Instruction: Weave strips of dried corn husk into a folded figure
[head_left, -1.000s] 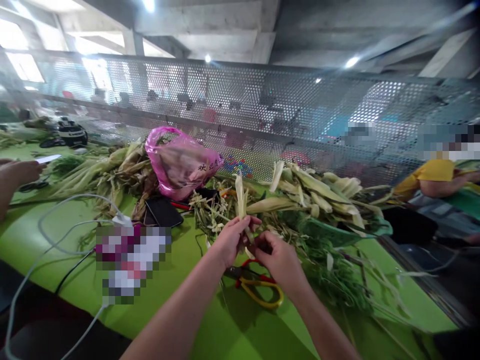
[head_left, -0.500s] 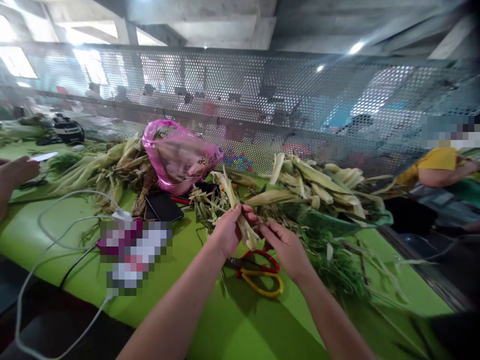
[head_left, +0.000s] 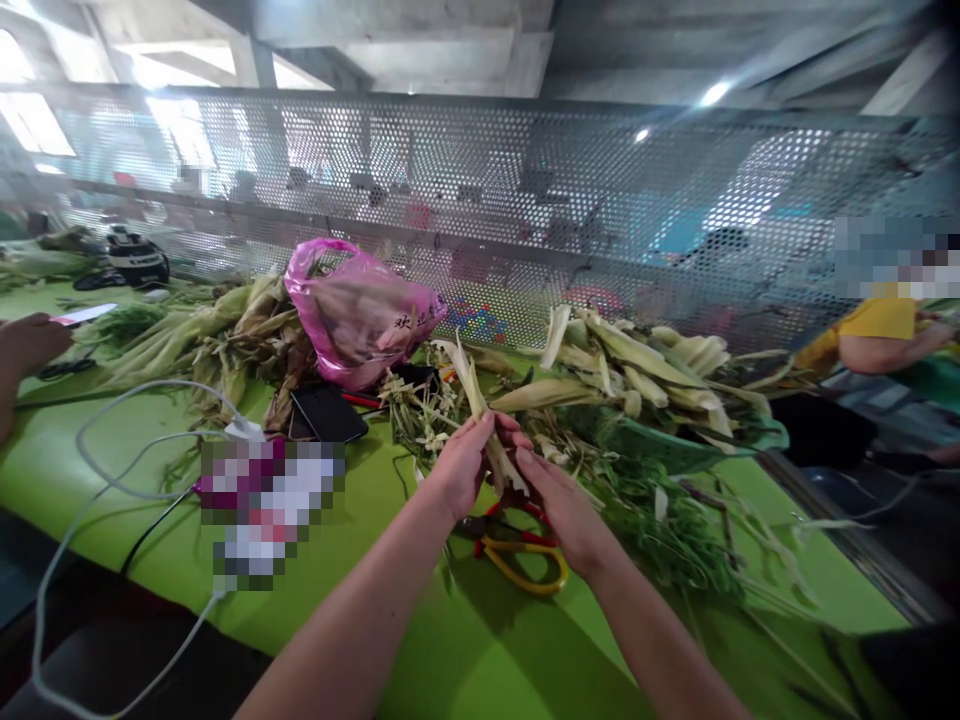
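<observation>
My left hand [head_left: 466, 465] is closed around a pale corn husk [head_left: 472, 385], its thumb lying along the front. The husk's narrow end points up and away, and its frayed lower end shows below the fingers. My right hand [head_left: 566, 505] meets it from the other side, fingers together and fingertips against the husk's lower part; whatever lies beneath those fingertips is hidden. Just under both hands, scissors [head_left: 525, 568] with one red and one yellow handle rest on the green table [head_left: 420, 640], partly covered by the right hand.
A pink plastic bag [head_left: 360, 315] stands behind a dark phone [head_left: 330, 412]. Husks [head_left: 637, 365] fill a green basket [head_left: 675, 450] at right, beside feathery greens [head_left: 675, 530]. White cables [head_left: 112, 490] run left. Another person's hand [head_left: 34, 350] holds a phone; a yellow-sleeved person [head_left: 874, 325] sits right.
My right hand has shifted slightly left and its bent fingers have straightened against the husk. The husk's upper end has swung a little to the right.
</observation>
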